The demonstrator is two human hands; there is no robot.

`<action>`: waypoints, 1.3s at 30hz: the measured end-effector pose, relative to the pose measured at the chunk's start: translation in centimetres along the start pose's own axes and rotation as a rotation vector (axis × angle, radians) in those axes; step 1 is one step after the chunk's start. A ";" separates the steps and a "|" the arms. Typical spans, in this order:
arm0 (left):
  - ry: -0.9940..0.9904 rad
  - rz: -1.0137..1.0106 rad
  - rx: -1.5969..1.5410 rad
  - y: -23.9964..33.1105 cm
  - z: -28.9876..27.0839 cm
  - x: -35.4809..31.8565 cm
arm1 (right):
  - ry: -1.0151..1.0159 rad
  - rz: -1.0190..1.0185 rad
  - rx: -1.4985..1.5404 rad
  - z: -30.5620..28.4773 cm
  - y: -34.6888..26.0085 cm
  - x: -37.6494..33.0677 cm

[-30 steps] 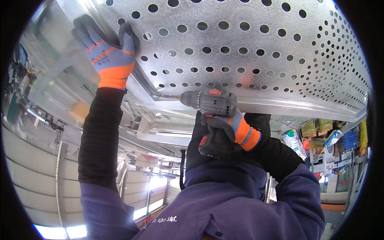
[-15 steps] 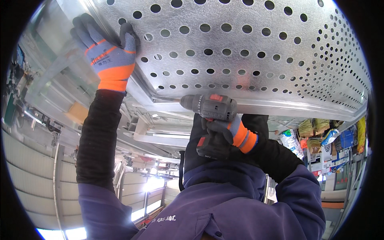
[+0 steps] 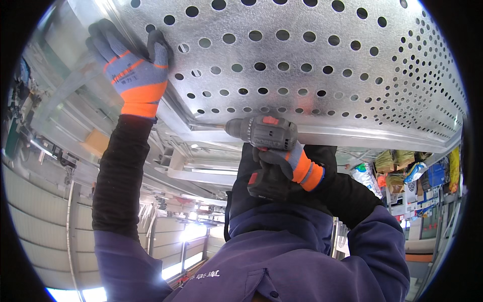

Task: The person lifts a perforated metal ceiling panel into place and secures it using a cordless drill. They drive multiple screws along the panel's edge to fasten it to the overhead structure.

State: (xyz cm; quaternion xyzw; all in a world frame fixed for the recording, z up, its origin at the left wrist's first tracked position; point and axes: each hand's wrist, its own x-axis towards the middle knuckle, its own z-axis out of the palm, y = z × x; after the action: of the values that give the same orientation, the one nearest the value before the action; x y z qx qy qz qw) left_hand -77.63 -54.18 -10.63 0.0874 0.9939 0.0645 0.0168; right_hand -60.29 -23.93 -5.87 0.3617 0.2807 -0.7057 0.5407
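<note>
My right hand (image 3: 288, 160), in a grey and orange work glove, grips a black and grey cordless drill (image 3: 271, 133) with red accents. The drill lies level and its bit points left, at the inner corner of a metal frame (image 3: 201, 135). Whether the tip touches the metal I cannot tell. My left hand (image 3: 132, 68), gloved alike, rests with fingers stretched over the frame's left side rail. Its thumb lies at the edge of a perforated metal sheet (image 3: 271, 55) that fills the frame. Round holes run in rows across this sheet.
Right of my body are bags and packages (image 3: 395, 166) in several colours. More metal profiles (image 3: 201, 173) lie beneath the frame on the left. A cardboard-coloured block (image 3: 95, 143) sits past my left forearm, with a ribbed wall (image 3: 37, 216) beyond.
My left hand and forearm have shifted slightly left, along with a small shift of the view over the sheet. The drill stays at the frame corner, almost unmoved.
</note>
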 end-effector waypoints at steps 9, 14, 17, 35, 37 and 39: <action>-0.023 -0.008 0.007 -0.1 0.1 -0.1 | 0.015 -0.005 0.024 -0.2 0.2 -0.2; -0.027 -0.013 -0.001 0.0 0.1 -0.1 | -0.015 -0.023 -0.004 -0.6 0.1 0.0; -0.023 -0.009 0.002 0.1 0.1 0.0 | 0.035 -0.042 0.031 -0.6 0.8 0.0; -0.026 -0.016 -0.001 0.2 0.1 -0.1 | 0.015 -0.126 -0.092 -1.2 2.3 0.3; -0.034 -0.018 -0.002 0.2 0.2 -0.2 | 0.019 -0.108 -0.073 -1.1 2.1 0.2; -0.042 -0.021 0.010 0.2 0.1 -0.1 | 0.018 -0.121 -0.092 -1.2 2.2 0.2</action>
State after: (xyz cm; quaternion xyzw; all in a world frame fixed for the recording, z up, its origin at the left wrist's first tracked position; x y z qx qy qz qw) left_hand -77.51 -53.99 -10.65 0.0785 0.9945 0.0576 0.0381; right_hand -58.00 -23.70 -6.75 0.3252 0.3390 -0.7201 0.5107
